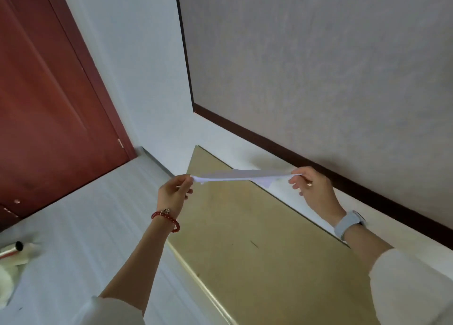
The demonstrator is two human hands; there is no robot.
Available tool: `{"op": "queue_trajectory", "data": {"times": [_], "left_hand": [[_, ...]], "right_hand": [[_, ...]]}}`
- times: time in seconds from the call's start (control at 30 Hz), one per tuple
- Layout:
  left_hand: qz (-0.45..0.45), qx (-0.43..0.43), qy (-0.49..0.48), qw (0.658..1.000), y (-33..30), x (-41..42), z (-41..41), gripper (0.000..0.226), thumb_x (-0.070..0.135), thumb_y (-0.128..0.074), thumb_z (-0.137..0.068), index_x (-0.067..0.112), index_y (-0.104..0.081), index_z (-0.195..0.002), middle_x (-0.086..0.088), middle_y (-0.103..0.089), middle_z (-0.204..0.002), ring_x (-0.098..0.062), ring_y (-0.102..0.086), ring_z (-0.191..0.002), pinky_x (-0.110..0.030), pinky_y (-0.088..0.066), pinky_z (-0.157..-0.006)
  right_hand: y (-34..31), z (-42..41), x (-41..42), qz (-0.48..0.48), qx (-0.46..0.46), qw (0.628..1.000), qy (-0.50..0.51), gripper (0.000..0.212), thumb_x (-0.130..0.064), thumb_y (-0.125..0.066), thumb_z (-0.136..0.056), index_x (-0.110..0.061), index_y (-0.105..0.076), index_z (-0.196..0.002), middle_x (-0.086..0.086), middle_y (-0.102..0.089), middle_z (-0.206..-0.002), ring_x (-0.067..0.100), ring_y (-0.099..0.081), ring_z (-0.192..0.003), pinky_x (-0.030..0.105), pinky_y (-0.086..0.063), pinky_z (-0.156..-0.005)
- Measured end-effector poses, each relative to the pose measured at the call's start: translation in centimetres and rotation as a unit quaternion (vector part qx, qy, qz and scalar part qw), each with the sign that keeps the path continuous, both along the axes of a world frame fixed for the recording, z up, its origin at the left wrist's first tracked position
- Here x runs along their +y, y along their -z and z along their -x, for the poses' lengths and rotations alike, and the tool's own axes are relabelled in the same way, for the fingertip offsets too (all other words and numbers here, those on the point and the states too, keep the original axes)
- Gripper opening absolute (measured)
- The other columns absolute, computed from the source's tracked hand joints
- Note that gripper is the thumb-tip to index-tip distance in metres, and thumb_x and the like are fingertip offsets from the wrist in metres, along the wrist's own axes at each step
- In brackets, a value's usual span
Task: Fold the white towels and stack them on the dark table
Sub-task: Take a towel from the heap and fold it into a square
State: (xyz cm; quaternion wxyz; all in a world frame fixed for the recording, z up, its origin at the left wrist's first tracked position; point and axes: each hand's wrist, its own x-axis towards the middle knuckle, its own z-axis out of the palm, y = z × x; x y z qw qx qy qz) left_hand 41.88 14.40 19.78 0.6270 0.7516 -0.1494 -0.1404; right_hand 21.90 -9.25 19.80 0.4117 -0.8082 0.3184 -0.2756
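- Thin white cloth towel stretched taut in the air above the glossy tan desk, seen nearly edge-on.
- Left hand pinching the towel's left end; right hand pinching its right end, fingers curled.
- Light, soft and limp by the look of it: likely to sag or crumple if either end slackens.
- Best held at the corners, edges kept aligned, before lowering flat for the fold.
- No stack visible on the desk.
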Motion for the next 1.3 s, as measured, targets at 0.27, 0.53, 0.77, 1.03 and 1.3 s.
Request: {"op": "queue_trajectory", "data": {"times": [0.27, 0.53, 0.77, 1.03, 1.3], "left_hand": [[-0.187, 0.14, 0.062, 0.97, 14.8, 6.1, 8.2, 0.003, 0.014, -0.064, -0.085, 0.015, -0.066, -0.084, -0.005, -0.063, -0.075, -0.019, -0.058, -0.069, -0.026, -0.049, -0.064], [-0.27, 0.18, 0.128, 0.937, 18.9, 7.3, 10.9, 0.012, 0.013, -0.062, -0.086, 0.006, -0.068, -0.092, -0.006, -0.064, -0.083, -0.019, -0.057, -0.078, -0.035, -0.049, -0.08], [-0.198, 0.171, 0.073, 0.962, 19.1, 2.3, 8.2, 0.008, 0.01, -0.056, -0.088, 0.007, -0.063, -0.089, -0.001, -0.063, -0.078, -0.021, -0.058, -0.077, -0.036, -0.051, -0.078], [-0.217, 0.162, 0.025, 0.962, 21.9, -1.5, 5.3, 0.01, 0.013, -0.054, -0.088, 0.007, -0.062, -0.091, 0.001, -0.06, -0.073, -0.017, -0.054, -0.071, -0.035, -0.05, -0.075], [-0.292, 0.12, 0.031, 0.948, 23.6, -2.5, 3.9, 0.013, 0.021, -0.056, -0.087, 0.012, -0.065, -0.088, -0.003, -0.06, -0.074, -0.019, -0.053, -0.07, -0.027, -0.043, -0.068]], "right_hand": [[13.6, 10.8, 5.7, -0.054, 0.238, 0.968, -0.056, 0.019, 0.001, -0.06, -0.082, -0.018, -0.063, -0.082, -0.002, -0.058, -0.08, 0.019, -0.057, -0.072, 0.019, -0.044, -0.07], [17.5, 15.1, 7.9, -0.18, 0.321, 0.929, -0.044, 0.01, -0.002, -0.054, -0.087, -0.006, -0.058, -0.079, 0.011, -0.06, -0.076, 0.027, -0.052, -0.073, 0.02, -0.036, -0.061], [18.1, 9.8, 5.7, -0.156, 0.218, 0.959, 0.088, 0.017, -0.002, -0.049, -0.088, 0.001, -0.062, -0.099, 0.007, -0.06, -0.09, 0.019, -0.053, -0.085, 0.025, -0.037, -0.074], [20.6, 5.0, 2.8, -0.135, 0.19, 0.964, 0.125, 0.018, -0.006, -0.048, -0.09, -0.004, -0.062, -0.101, 0.004, -0.06, -0.09, 0.014, -0.052, -0.08, 0.007, -0.035, -0.057], [22.6, 3.8, 2.0, -0.128, 0.221, 0.958, 0.132, 0.019, -0.003, -0.045, -0.089, -0.001, -0.062, -0.098, 0.01, -0.061, -0.082, 0.017, -0.051, -0.072, 0.011, -0.036, -0.055]]}}
